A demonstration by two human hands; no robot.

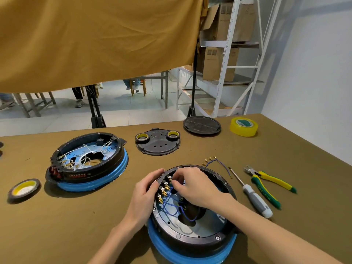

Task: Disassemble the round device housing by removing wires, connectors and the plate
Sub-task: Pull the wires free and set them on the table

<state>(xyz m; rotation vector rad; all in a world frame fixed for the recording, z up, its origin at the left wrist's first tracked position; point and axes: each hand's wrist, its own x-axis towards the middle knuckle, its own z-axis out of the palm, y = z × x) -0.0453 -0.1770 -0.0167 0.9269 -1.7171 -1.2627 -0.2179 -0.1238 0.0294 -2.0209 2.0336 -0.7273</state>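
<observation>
Nearest on the counter, one round housing on a blue base sits under both hands: the left hand grips its left rim, while the right hand reaches inside, fingertips pinching at the brass connectors with blue wires. Right of it lie one screwdriver, one pair of pliers and one loose wire bundle. Farther off are a second housing, two black plates, and four tape rolls.
</observation>
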